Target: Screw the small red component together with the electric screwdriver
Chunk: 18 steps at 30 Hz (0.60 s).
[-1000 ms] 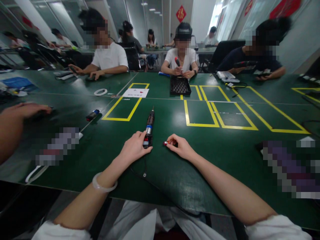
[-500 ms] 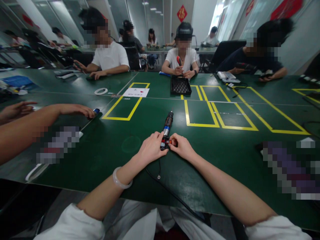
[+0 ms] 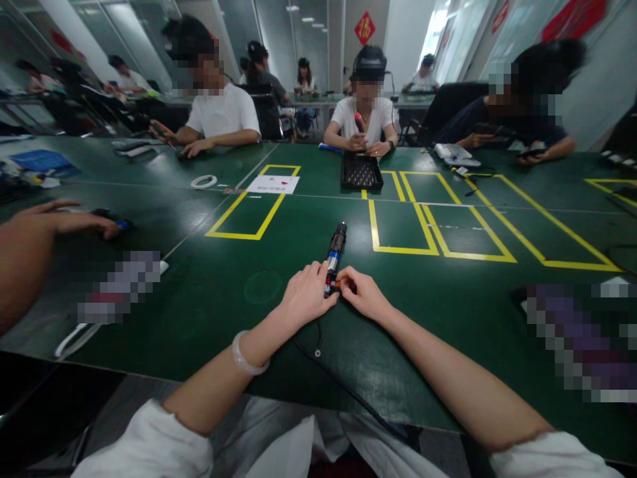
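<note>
An electric screwdriver [image 3: 336, 249] with its inside bare lies on the table in front of me, tip pointing away. It has a dark front end and a blue and silver motor section. My left hand [image 3: 309, 290] rests over its near end and holds it down, fingers closed along the left side. From the right, my right hand [image 3: 365, 292] pinches at a small orange-red part [image 3: 338, 284] at that near end. The fingertips hide most of the small part. A black cable [image 3: 343, 384] runs near the screwdriver toward the table's front edge.
A co-worker's hand [image 3: 99, 222] reaches in from the left. Opposite sits a person with a red-handled tool [image 3: 359, 122] over a black tray [image 3: 362, 174]. Yellow tape outlines [image 3: 405, 251], a paper sheet [image 3: 276, 184] and a white ring [image 3: 204, 181] lie beyond my hands.
The co-worker's hand at left has drawn back leftward with a small blue thing. My hands stay at the screwdriver's near end, almost unmoved; the view has shifted slightly.
</note>
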{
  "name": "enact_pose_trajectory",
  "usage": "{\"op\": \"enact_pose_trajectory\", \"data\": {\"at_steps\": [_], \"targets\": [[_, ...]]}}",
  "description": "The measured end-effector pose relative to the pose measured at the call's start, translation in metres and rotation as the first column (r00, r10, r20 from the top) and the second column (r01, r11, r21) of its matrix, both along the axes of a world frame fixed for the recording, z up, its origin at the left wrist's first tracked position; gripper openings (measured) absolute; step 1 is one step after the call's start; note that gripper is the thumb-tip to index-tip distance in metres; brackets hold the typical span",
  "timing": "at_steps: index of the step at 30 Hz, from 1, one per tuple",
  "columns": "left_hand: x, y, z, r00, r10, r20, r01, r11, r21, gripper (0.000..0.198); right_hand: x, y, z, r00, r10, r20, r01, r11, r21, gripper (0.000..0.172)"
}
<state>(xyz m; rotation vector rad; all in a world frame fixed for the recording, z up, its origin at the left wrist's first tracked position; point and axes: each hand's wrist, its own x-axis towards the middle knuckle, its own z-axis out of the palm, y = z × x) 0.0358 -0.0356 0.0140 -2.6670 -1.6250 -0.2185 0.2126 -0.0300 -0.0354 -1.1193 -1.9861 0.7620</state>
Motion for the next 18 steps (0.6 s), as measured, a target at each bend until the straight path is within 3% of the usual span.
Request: {"op": "enact_pose_trajectory", "data": {"at_steps": [4,10,18], "targets": [[0.005,0.004,0.000,0.999,0.044,-0.004,-0.044,0.999,0.010,0.047,0.001,0.000,0.000,1.000,0.010,-0.003,-0.010,1.000,0.004,0.014],[-0.004,0.007,0.001,0.999,0.043,-0.023,-0.043,0.999,0.011,0.055,0.003,0.002,-0.002,1.000,0.003,0.005,-0.003,1.000,-0.008,0.014],[-0.063,-0.003,0.006,0.986,0.096,-0.138,-0.096,0.995,0.004,0.063,0.003,0.001,0.000,1.000,0.014,0.004,-0.013,0.999,-0.036,0.013]]}}
